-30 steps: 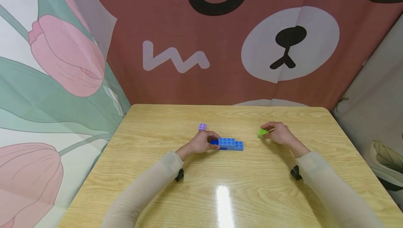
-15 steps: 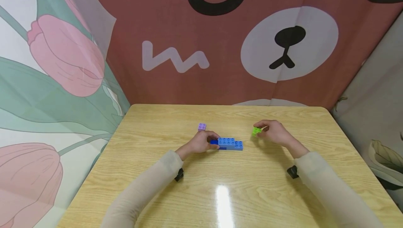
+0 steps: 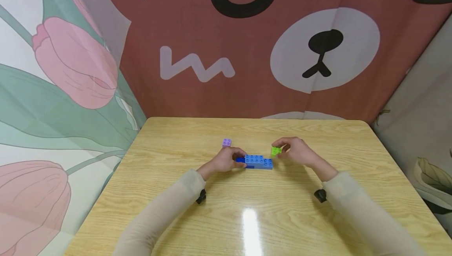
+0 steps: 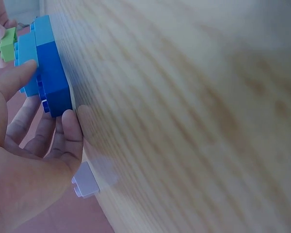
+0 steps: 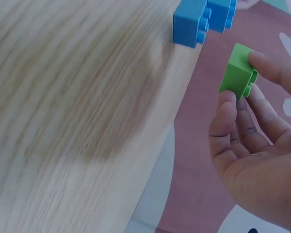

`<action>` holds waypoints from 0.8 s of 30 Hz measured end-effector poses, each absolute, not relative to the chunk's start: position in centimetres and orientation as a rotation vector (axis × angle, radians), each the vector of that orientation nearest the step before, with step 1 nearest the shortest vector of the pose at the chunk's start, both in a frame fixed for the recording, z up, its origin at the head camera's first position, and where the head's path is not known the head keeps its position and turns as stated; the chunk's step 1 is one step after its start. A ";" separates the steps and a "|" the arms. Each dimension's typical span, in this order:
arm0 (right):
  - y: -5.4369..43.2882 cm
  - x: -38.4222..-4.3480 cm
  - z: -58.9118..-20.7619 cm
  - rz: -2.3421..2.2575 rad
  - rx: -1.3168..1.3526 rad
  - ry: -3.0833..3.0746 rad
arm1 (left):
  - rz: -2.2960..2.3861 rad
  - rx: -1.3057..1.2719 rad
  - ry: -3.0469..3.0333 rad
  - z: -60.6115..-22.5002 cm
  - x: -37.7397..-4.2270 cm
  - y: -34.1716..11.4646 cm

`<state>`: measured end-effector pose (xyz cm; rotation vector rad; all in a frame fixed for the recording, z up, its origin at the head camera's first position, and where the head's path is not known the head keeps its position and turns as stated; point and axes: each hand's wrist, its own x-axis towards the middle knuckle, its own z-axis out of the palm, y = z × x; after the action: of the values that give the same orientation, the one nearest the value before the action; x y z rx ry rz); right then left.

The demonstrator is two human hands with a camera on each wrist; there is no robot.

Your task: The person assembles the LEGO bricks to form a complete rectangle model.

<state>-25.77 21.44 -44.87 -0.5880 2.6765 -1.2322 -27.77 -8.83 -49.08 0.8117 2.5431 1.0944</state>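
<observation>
Near the middle of the table, several joined blue toy building bricks [image 3: 254, 159] form a low stepped block. A light blue brick lies on top, across a dark blue brick [image 4: 53, 80] on the left and another light blue brick on the right. My left hand [image 3: 225, 159] grips the dark blue end between thumb and fingers. Just right of and behind the block, my right hand [image 3: 299, 151] pinches a small lime green brick [image 3: 276, 151]. In the right wrist view the green brick [image 5: 238, 72] is off the table, apart from the blue bricks [image 5: 190, 22].
A small purple brick [image 3: 226, 142] sits on the table behind my left hand. The wooden table [image 3: 282, 209] ends at a back edge against a hanging cloth [image 3: 212, 99] with a bear print. Flowered cloth [image 3: 81, 138] hangs at the left.
My right hand has moved left with the green brick, bringing it close to the right end of the blue bricks. The left hand and the blue bricks have stayed in place.
</observation>
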 end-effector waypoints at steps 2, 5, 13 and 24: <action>21.1 -25.7 -45.0 -1.225 -0.595 2.671 | 1.097 0.812 2.542 -49.1 -27.8 -8.8; 20.6 -25.6 -45.2 -1.219 -0.601 2.658 | 1.103 0.811 2.537 -49.1 -27.8 -8.8; 19.4 -25.4 -45.7 -1.165 -0.592 2.653 | 1.101 0.821 2.538 -49.1 -27.8 -8.8; 18.8 -25.6 -46.3 -1.111 -0.528 2.651 | 1.102 0.805 2.533 -49.1 -27.8 -8.8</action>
<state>-25.59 18.85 -46.31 -0.5277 2.6514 -1.1113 -27.84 -8.78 -49.08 0.8052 2.5328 1.1016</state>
